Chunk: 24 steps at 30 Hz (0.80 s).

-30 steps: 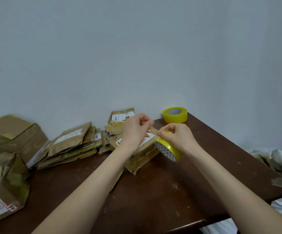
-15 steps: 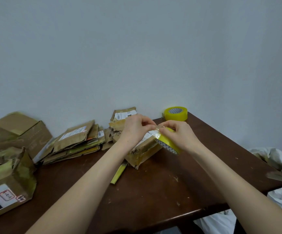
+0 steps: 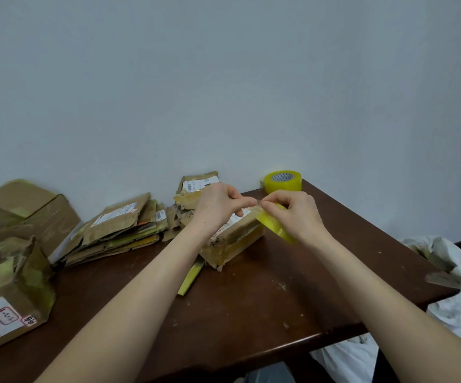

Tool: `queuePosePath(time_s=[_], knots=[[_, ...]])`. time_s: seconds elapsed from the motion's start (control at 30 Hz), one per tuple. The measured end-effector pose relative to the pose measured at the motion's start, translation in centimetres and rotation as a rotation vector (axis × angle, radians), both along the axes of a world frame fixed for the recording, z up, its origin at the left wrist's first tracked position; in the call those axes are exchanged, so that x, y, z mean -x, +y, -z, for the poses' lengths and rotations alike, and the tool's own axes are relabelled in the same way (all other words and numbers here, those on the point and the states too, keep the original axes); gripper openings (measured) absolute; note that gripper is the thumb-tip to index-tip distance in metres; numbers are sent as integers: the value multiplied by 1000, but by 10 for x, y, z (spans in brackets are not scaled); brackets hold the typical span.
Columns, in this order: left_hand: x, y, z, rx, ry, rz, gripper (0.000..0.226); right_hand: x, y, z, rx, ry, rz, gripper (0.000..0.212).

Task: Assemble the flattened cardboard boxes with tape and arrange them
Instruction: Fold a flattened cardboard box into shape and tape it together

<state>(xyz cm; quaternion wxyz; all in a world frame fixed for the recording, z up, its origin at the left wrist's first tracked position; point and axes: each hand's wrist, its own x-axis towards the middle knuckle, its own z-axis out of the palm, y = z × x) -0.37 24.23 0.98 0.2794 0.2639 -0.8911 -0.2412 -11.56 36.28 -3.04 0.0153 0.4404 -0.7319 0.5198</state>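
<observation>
Pale wall [image 3: 223, 78] and scuffed dark wooden table [image 3: 251, 313], head view.
Box [image 3: 234, 244]: worn, labelled, mid-table, under both hands.
Left hand [image 3: 218, 205]: fingers curled, thumb and forefinger pinching tape end [image 3: 252, 210] above box.
Right hand [image 3: 295, 214]: curled round yellow roll [image 3: 276, 230], held on edge just beside box's right end; fingertips meet left hand's.
Spare roll [image 3: 283, 181]: lying flat, far corner by wall.
Flat boxes [image 3: 118, 225]: slanting stack, left of box, near wall.
Made-up boxes [image 3: 11, 286]: far left of table.
Yellow strip [image 3: 192, 275]: on table, beneath left forearm.
White cloth [image 3: 458, 299]: off table, right.
</observation>
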Motion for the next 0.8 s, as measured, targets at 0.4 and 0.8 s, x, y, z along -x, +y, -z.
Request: queuePosePath(time_s=[0.4,0.8], knots=[[-1,-97,14,400,-320,-330,70,30,-4,53,-807,327,267,65],[-48,-135,23,-423,348,-333,30,-30,-79,40,-111,-713,-204,78]])
